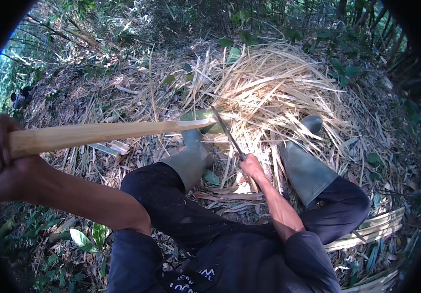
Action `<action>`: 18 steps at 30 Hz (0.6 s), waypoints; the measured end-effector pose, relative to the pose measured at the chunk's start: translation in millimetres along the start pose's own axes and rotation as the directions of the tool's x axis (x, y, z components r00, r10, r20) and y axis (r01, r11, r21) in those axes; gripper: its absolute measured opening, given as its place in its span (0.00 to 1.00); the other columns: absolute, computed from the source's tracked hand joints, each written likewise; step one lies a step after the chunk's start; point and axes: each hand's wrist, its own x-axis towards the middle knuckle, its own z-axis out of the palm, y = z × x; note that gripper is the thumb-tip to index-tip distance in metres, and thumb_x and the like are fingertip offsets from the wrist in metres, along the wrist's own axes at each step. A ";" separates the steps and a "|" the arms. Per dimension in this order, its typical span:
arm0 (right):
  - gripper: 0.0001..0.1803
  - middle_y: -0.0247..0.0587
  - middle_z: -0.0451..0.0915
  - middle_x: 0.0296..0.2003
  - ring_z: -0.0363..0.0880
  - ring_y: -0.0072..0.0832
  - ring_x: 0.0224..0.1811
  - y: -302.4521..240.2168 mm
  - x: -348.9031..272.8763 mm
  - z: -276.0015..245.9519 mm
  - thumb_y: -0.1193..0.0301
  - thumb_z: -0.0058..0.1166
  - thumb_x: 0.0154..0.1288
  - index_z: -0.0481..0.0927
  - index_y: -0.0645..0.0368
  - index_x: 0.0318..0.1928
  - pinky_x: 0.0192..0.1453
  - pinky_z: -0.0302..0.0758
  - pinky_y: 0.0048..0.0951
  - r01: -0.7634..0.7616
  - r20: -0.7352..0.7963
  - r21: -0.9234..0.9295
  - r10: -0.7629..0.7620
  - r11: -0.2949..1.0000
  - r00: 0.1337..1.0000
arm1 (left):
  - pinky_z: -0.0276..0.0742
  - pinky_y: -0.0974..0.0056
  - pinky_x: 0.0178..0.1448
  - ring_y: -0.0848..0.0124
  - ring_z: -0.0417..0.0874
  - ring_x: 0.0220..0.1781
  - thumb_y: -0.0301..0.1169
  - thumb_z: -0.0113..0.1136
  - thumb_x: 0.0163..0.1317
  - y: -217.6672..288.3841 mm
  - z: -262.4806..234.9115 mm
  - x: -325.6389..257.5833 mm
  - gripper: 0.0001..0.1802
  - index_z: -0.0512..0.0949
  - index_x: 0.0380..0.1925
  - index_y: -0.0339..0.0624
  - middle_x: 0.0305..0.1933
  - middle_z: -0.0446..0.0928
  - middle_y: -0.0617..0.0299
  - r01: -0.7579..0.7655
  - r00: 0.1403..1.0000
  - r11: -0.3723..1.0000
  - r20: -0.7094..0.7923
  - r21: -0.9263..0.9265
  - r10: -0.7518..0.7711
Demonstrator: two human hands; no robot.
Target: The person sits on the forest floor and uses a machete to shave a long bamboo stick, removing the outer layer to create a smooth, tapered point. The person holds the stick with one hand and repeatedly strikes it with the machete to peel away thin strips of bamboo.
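Observation:
My left hand [1,149], raised at the far left, is closed around one end of a long pale piece of stripped bamboo [100,133]. The bamboo reaches rightward across the view, and its thinner end lies over a green bamboo section [216,128] between my boots. In my right hand [252,167] is a long-bladed knife [226,129], its handle wrapped by my fingers. The dark blade points up and away to the left, its tip close to the bamboo's thin end; whether they touch I cannot tell.
A large heap of pale shavings [283,88] spreads ahead, partly over my right rubber boot [305,168]. My left boot [188,158] stands by the green section. Bundled split strips [374,228] lie at the lower right. Leafy plants [91,237] grow at the lower left.

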 end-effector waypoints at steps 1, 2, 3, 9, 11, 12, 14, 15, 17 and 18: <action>0.10 0.50 0.75 0.14 0.76 0.33 0.15 -9.1 -10.4 1.3 0.76 0.48 0.52 0.77 0.74 0.26 0.22 0.73 0.36 -0.016 -0.022 -0.056 0.014 0.998 1.000 | 0.59 0.76 0.13 0.81 0.58 0.10 0.43 0.41 0.63 8.5 -3.8 -6.1 0.16 0.63 0.22 0.45 0.15 0.58 0.68 0.072 0.996 0.988 0.056 -0.137 -0.065; 0.10 0.52 0.75 0.15 0.76 0.34 0.16 -33.7 -29.7 -2.3 0.76 0.48 0.52 0.77 0.74 0.27 0.24 0.74 0.38 -0.021 -0.035 -0.119 0.017 0.993 0.999 | 0.57 0.76 0.16 0.81 0.58 0.11 0.34 0.43 0.63 20.8 -7.7 -12.9 0.13 0.62 0.20 0.44 0.16 0.59 0.67 0.145 0.986 0.957 0.112 -0.252 -0.120; 0.10 0.55 0.76 0.18 0.77 0.37 0.18 -44.1 -45.1 -4.1 0.75 0.48 0.52 0.77 0.73 0.29 0.28 0.75 0.39 0.048 -0.031 -0.127 -0.053 0.991 0.998 | 0.57 0.77 0.16 0.82 0.58 0.09 0.38 0.45 0.63 27.3 -8.8 -18.0 0.14 0.63 0.19 0.46 0.14 0.59 0.70 0.119 0.990 0.971 0.094 -0.209 -0.101; 0.13 0.53 0.76 0.21 0.79 0.47 0.24 -139.4 -146.7 -18.6 0.72 0.55 0.53 0.72 0.66 0.37 0.28 0.73 0.41 0.529 -0.070 -0.041 -0.530 0.848 0.845 | 0.54 0.79 0.15 0.85 0.58 0.05 0.49 0.52 0.59 45.2 11.4 -49.1 0.20 0.65 0.16 0.49 0.09 0.60 0.76 0.132 0.987 0.944 0.125 -0.303 -0.098; 0.13 0.53 0.76 0.21 0.79 0.48 0.25 -159.6 -171.1 -15.1 0.73 0.58 0.52 0.72 0.65 0.37 0.27 0.72 0.41 0.678 -0.062 -0.010 -0.677 0.735 0.734 | 0.56 0.79 0.14 0.86 0.60 0.05 0.46 0.54 0.57 49.7 10.9 -56.9 0.17 0.66 0.18 0.49 0.11 0.63 0.76 0.130 0.985 0.935 0.152 -0.330 -0.083; 0.13 0.52 0.76 0.20 0.79 0.48 0.24 -166.8 -180.0 -14.0 0.73 0.59 0.52 0.72 0.64 0.36 0.27 0.73 0.41 0.717 -0.072 0.005 -0.715 0.697 0.695 | 0.57 0.80 0.14 0.86 0.60 0.06 0.45 0.54 0.57 52.9 11.5 -60.8 0.16 0.67 0.19 0.49 0.11 0.64 0.76 0.128 0.984 0.932 0.163 -0.339 -0.076; 0.13 0.51 0.75 0.20 0.79 0.47 0.24 -175.2 -191.8 -10.6 0.74 0.60 0.50 0.72 0.64 0.35 0.27 0.73 0.40 0.792 -0.083 0.035 -0.788 0.610 0.610 | 0.60 0.81 0.11 0.87 0.62 0.06 0.41 0.58 0.56 56.1 13.7 -72.7 0.13 0.69 0.22 0.48 0.14 0.67 0.75 -0.002 0.996 0.940 0.088 -0.342 0.035; 0.13 0.53 0.76 0.20 0.78 0.49 0.24 -166.7 -187.0 -6.3 0.73 0.59 0.51 0.72 0.64 0.35 0.27 0.73 0.42 0.775 -0.073 0.076 -0.772 0.627 0.631 | 0.61 0.82 0.11 0.87 0.61 0.06 0.38 0.60 0.54 57.7 13.5 -76.1 0.11 0.69 0.22 0.48 0.13 0.66 0.75 -0.047 0.996 0.940 0.055 -0.337 0.069; 0.13 0.53 0.75 0.20 0.78 0.51 0.24 -130.8 -161.4 5.4 0.72 0.59 0.51 0.72 0.64 0.36 0.28 0.73 0.43 0.601 -0.054 0.013 -0.600 0.799 0.798 | 0.60 0.82 0.10 0.87 0.62 0.07 0.36 0.60 0.53 61.1 3.5 -77.1 0.10 0.69 0.21 0.49 0.13 0.67 0.75 0.007 0.992 0.923 0.122 -0.385 0.044; 0.13 0.54 0.75 0.19 0.78 0.51 0.24 -121.3 -154.0 4.5 0.72 0.58 0.52 0.72 0.64 0.36 0.28 0.73 0.43 0.501 -0.051 -0.020 -0.501 0.865 0.864 | 0.60 0.82 0.10 0.87 0.62 0.07 0.35 0.60 0.52 60.5 2.1 -77.8 0.10 0.69 0.21 0.49 0.13 0.67 0.75 0.009 0.991 0.919 0.129 -0.395 0.045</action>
